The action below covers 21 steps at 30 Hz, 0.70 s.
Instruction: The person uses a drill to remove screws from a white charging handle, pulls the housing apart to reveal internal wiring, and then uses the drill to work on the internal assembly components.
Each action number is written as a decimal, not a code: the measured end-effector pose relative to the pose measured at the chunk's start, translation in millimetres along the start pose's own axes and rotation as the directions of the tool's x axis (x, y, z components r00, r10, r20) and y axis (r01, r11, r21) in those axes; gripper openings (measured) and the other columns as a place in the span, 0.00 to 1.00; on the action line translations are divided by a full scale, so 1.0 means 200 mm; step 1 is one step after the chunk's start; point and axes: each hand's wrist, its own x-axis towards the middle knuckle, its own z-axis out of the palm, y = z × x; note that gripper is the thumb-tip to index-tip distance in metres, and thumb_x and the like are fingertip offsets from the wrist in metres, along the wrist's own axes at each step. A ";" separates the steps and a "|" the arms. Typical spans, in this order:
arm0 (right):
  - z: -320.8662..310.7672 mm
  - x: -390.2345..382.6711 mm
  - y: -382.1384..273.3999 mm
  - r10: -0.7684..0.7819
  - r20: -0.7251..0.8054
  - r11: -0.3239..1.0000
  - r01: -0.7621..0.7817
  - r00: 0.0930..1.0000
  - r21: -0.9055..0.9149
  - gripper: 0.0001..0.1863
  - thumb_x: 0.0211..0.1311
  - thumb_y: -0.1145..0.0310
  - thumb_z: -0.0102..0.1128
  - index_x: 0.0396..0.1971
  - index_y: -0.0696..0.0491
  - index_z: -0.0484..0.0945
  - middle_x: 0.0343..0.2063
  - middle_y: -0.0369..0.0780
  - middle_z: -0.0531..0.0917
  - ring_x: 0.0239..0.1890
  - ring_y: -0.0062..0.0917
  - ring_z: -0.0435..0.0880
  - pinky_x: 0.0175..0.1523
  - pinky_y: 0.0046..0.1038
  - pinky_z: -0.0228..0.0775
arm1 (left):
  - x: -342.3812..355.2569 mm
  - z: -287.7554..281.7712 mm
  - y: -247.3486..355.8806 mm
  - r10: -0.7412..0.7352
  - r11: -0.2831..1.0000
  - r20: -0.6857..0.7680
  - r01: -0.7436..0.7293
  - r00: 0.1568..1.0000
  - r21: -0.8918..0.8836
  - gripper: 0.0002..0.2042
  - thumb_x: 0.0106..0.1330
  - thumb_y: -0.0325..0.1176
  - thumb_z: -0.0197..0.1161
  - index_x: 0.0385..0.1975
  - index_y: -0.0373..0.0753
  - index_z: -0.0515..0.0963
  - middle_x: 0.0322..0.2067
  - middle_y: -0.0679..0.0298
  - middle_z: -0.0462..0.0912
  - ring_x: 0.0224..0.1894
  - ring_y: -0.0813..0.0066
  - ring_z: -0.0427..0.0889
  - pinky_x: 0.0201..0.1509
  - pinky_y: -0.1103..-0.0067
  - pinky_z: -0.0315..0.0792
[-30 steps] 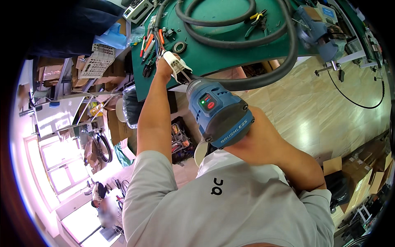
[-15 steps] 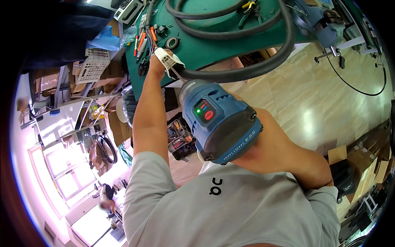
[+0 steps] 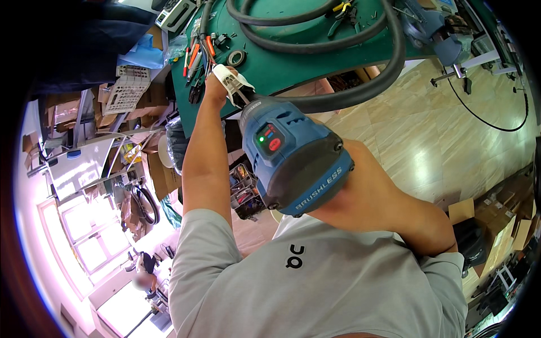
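Note:
My left hand (image 3: 215, 89) is closed round a white plastic housing (image 3: 228, 78) at the near left edge of the green-topped table (image 3: 293, 70). Its fingers are partly hidden by the housing. Held nose-first toward that piece is a blue and black cordless drill (image 3: 296, 155), with a green light lit on its back. The thin bit (image 3: 244, 97) points into the housing's open side; I cannot tell whether it touches a screw. My right hand (image 3: 352, 188) grips the drill, mostly hidden behind its body. Thick black cable (image 3: 360, 100) runs from behind the drill's nose.
Beyond my left hand lie orange-handled tools (image 3: 195, 55), a tape roll (image 3: 236, 57) and loose wires. Yellow-and-green pliers (image 3: 337, 22) rest farther back. A blue bench vise (image 3: 445, 48) stands far right. Below sits a parts organizer (image 3: 243, 188); cardboard boxes (image 3: 496, 217) are at right.
The drill and my right hand have shifted a little left and forward, bringing the drill's nose closer to the white housing. My left hand has hardly moved.

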 end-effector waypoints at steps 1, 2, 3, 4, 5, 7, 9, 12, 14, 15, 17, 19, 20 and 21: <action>0.00 0.00 0.00 0.005 0.004 1.000 -0.005 1.000 0.004 0.44 0.51 0.65 0.69 0.66 0.58 0.54 0.36 0.49 0.82 0.37 0.46 0.82 0.39 0.35 0.73 | 0.00 0.00 0.00 0.005 1.000 -0.007 -0.005 1.000 0.009 0.07 0.57 0.28 0.64 0.35 0.37 0.78 0.28 0.64 0.81 0.28 0.72 0.82 0.30 0.77 0.77; 0.00 0.00 0.00 0.018 0.011 1.000 -0.018 1.000 0.007 0.44 0.51 0.65 0.69 0.66 0.58 0.55 0.36 0.49 0.82 0.37 0.46 0.82 0.39 0.35 0.73 | 0.01 -0.01 -0.02 0.010 1.000 -0.014 -0.009 1.000 0.018 0.07 0.57 0.28 0.63 0.35 0.37 0.78 0.28 0.64 0.81 0.28 0.72 0.83 0.31 0.77 0.78; 0.00 -0.01 0.00 0.018 0.013 1.000 -0.018 1.000 0.000 0.44 0.51 0.65 0.68 0.66 0.58 0.55 0.36 0.49 0.82 0.37 0.46 0.82 0.39 0.35 0.73 | 0.03 -0.01 -0.03 0.014 1.000 -0.021 -0.013 1.000 0.027 0.07 0.58 0.28 0.63 0.35 0.37 0.78 0.28 0.64 0.81 0.28 0.72 0.83 0.31 0.76 0.78; 0.00 0.00 0.00 0.018 0.015 1.000 -0.017 1.000 -0.006 0.44 0.51 0.65 0.68 0.66 0.58 0.55 0.36 0.49 0.82 0.37 0.46 0.82 0.39 0.35 0.73 | 0.04 -0.03 -0.05 0.028 0.999 0.003 -0.028 1.000 0.031 0.06 0.59 0.28 0.62 0.35 0.36 0.78 0.28 0.64 0.81 0.28 0.72 0.83 0.31 0.76 0.78; 0.01 0.00 0.00 0.004 0.013 1.000 -0.004 1.000 -0.023 0.44 0.51 0.65 0.68 0.66 0.58 0.55 0.36 0.49 0.82 0.37 0.47 0.82 0.39 0.36 0.73 | 0.07 -0.05 -0.07 0.042 0.998 0.026 -0.043 0.999 0.035 0.06 0.60 0.28 0.61 0.35 0.36 0.78 0.29 0.64 0.81 0.29 0.72 0.83 0.32 0.76 0.78; 0.02 0.01 0.00 -0.002 0.011 0.999 0.003 1.000 -0.043 0.43 0.52 0.65 0.68 0.66 0.58 0.55 0.36 0.49 0.82 0.37 0.47 0.82 0.39 0.36 0.73 | 0.10 -0.08 -0.10 0.079 0.993 0.055 -0.084 0.995 0.084 0.06 0.61 0.27 0.59 0.35 0.35 0.78 0.29 0.63 0.81 0.29 0.71 0.83 0.32 0.76 0.79; 0.03 0.02 0.00 0.004 0.009 0.999 -0.004 1.000 -0.054 0.43 0.52 0.66 0.67 0.66 0.58 0.55 0.35 0.50 0.82 0.37 0.48 0.82 0.39 0.37 0.73 | 0.13 -0.10 -0.13 0.126 0.976 0.067 -0.135 0.990 0.172 0.06 0.63 0.27 0.57 0.36 0.35 0.78 0.29 0.63 0.81 0.30 0.71 0.83 0.32 0.75 0.79; 0.04 0.03 0.00 -0.014 -0.002 0.996 0.014 1.000 -0.091 0.42 0.52 0.66 0.67 0.65 0.57 0.55 0.35 0.50 0.82 0.37 0.49 0.81 0.39 0.39 0.72 | 0.11 -0.08 -0.11 0.050 0.999 0.060 -0.050 0.997 0.004 0.06 0.63 0.27 0.56 0.36 0.35 0.78 0.29 0.63 0.81 0.30 0.70 0.83 0.33 0.75 0.79; 0.04 0.05 0.00 -0.030 0.006 0.994 0.030 1.000 -0.105 0.41 0.51 0.67 0.67 0.64 0.57 0.56 0.35 0.51 0.82 0.37 0.50 0.80 0.39 0.40 0.72 | 0.07 -0.05 -0.08 0.027 0.998 0.048 -0.024 0.999 -0.056 0.06 0.63 0.27 0.56 0.36 0.35 0.78 0.29 0.63 0.81 0.30 0.70 0.83 0.33 0.75 0.79; 0.04 0.06 0.01 -0.055 0.003 0.991 0.055 0.999 -0.123 0.41 0.51 0.67 0.67 0.63 0.57 0.56 0.35 0.51 0.82 0.37 0.50 0.80 0.39 0.41 0.72 | 0.05 -0.04 -0.06 0.019 0.998 0.037 -0.016 0.999 -0.068 0.06 0.63 0.27 0.56 0.36 0.35 0.78 0.29 0.62 0.81 0.29 0.70 0.83 0.33 0.75 0.79; 0.03 0.08 0.03 -0.117 -0.022 0.979 0.112 0.993 -0.173 0.39 0.50 0.68 0.66 0.62 0.57 0.58 0.33 0.51 0.81 0.37 0.51 0.79 0.38 0.42 0.71 | -0.01 0.01 -0.05 0.050 0.996 0.005 -0.050 0.999 -0.071 0.06 0.63 0.27 0.56 0.36 0.36 0.78 0.29 0.62 0.81 0.29 0.70 0.83 0.32 0.75 0.78; 0.02 0.09 0.04 -0.140 -0.015 0.968 0.133 0.990 -0.211 0.32 0.49 0.70 0.67 0.55 0.56 0.64 0.36 0.49 0.81 0.38 0.49 0.79 0.40 0.40 0.72 | -0.06 0.05 -0.05 0.141 0.988 -0.050 -0.144 0.989 -0.049 0.06 0.62 0.27 0.57 0.36 0.36 0.78 0.29 0.62 0.81 0.29 0.70 0.82 0.32 0.75 0.77; 0.02 0.10 0.03 -0.123 0.012 0.969 0.122 0.992 -0.215 0.26 0.48 0.71 0.68 0.50 0.55 0.70 0.40 0.47 0.80 0.40 0.46 0.79 0.43 0.38 0.72 | 0.03 -0.01 -0.05 0.027 1.000 -0.056 -0.027 0.998 0.003 0.05 0.60 0.27 0.58 0.34 0.35 0.78 0.28 0.63 0.81 0.28 0.70 0.82 0.32 0.76 0.76; 0.02 0.10 0.01 -0.091 0.024 0.975 0.094 0.996 -0.199 0.24 0.48 0.72 0.68 0.48 0.54 0.73 0.41 0.45 0.80 0.41 0.45 0.79 0.43 0.37 0.73 | 0.13 -0.11 -0.11 0.091 0.994 0.037 -0.088 0.995 -0.065 0.05 0.60 0.28 0.60 0.34 0.35 0.78 0.28 0.63 0.81 0.28 0.70 0.82 0.32 0.75 0.76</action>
